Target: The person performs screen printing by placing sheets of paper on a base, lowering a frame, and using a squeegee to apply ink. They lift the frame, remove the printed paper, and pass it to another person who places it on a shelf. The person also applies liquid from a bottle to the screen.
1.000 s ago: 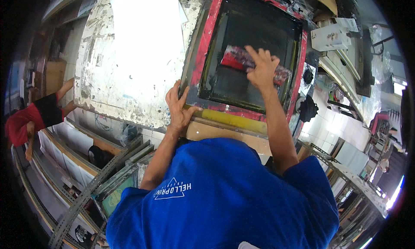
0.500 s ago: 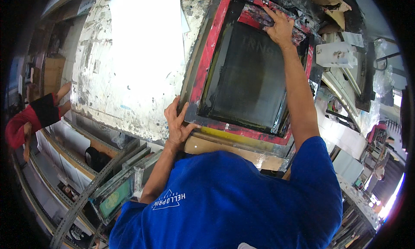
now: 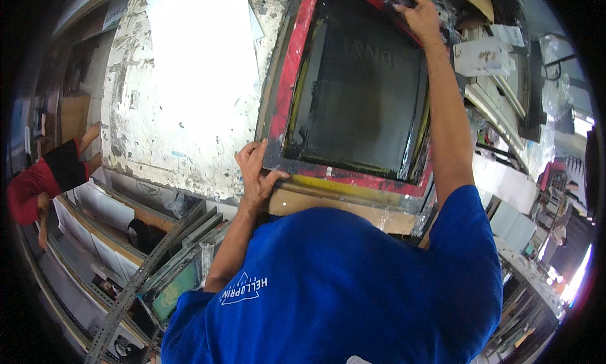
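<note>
In front of me lies a screen printing frame (image 3: 294, 61), red and smeared with dark ink, around a dark mesh (image 3: 360, 99) with faint lettering. My left hand (image 3: 254, 178) grips its near left corner, fingers along the left side and thumb along the near edge. At the far right, my right hand (image 3: 424, 22) rests on the ink-smeared far end of the frame, its thumb and forefinger stretched apart. The upper edge of the picture partly cuts off that hand's fingertips. Beneath the frame's near edge runs a yellowish strip (image 3: 341, 188) above a brown board (image 3: 315, 203).
Left of the frame, white sheets (image 3: 199, 42) lie on a paint-spattered table (image 3: 132, 130). A person in red (image 3: 31, 190) stands beyond the far left. Framed screens (image 3: 173, 288) lean below the table, by a metal rack (image 3: 136, 282). A white container (image 3: 483, 58) stands at right.
My right hand has slid right along the frame's far end. The left hand keeps its place at the near corner. The whole view has shifted slightly.
</note>
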Motion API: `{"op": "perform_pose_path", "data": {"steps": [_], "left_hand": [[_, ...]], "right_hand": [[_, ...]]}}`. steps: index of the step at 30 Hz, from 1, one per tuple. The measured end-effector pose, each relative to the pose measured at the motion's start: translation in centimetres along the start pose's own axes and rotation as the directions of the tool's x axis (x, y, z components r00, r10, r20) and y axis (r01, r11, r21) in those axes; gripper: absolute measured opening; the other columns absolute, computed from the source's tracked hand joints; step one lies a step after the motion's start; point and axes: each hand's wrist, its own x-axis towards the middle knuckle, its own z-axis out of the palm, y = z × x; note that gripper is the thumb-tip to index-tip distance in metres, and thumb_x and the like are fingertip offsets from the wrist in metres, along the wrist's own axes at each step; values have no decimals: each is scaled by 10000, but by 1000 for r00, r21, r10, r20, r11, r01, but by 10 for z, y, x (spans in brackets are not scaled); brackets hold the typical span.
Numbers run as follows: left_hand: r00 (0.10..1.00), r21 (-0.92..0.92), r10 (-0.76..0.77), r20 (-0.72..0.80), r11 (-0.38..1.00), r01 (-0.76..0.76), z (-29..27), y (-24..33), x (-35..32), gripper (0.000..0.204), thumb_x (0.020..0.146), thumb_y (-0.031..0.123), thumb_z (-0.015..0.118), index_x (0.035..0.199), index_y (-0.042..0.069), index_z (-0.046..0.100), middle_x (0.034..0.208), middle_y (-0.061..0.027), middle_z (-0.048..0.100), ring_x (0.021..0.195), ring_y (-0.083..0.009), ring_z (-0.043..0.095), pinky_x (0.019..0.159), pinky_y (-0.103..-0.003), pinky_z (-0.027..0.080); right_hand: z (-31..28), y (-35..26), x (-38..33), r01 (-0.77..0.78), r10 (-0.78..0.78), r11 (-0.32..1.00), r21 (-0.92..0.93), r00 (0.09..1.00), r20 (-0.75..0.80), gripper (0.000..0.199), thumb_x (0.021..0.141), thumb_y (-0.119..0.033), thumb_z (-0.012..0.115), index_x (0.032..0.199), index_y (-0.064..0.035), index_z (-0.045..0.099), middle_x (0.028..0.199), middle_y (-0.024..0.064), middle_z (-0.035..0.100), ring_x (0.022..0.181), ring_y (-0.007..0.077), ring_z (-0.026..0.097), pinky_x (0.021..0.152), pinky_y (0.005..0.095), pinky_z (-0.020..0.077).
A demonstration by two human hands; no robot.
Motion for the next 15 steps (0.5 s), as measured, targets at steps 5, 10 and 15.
{"op": "perform_pose_path", "data": {"steps": [5,10,15], "left_hand": [[994,-132,-24,-108,991,10,4,2,-4,930,664,424,899,1408,-26,569,1241,-179,575,1186,-333,473,1049,-439,359],[963,-225,69,-260,966,-130,-10,29,17,917,660,349,914,1390,-81,562,1220,-174,586,1151,-320,514,1014,-418,426],[902,-410,21,-431,886,-216,-29,81,56,853,708,286,893,1377,-119,554,1194,-176,589,1145,-283,535,996,-387,453]], "right_hand": [[-37,-51,-64,-221,196,918,328,975,107,576,790,-94,754,1355,-149,654,1164,122,724,1042,214,680,944,337,518],[-85,-178,-151,-266,206,944,194,938,279,698,768,9,742,1423,-199,618,1312,118,695,1212,263,657,1041,329,477],[-136,-289,-172,32,76,946,-323,946,316,657,752,-65,709,1378,-252,653,813,86,586,737,305,596,678,430,455]]}}
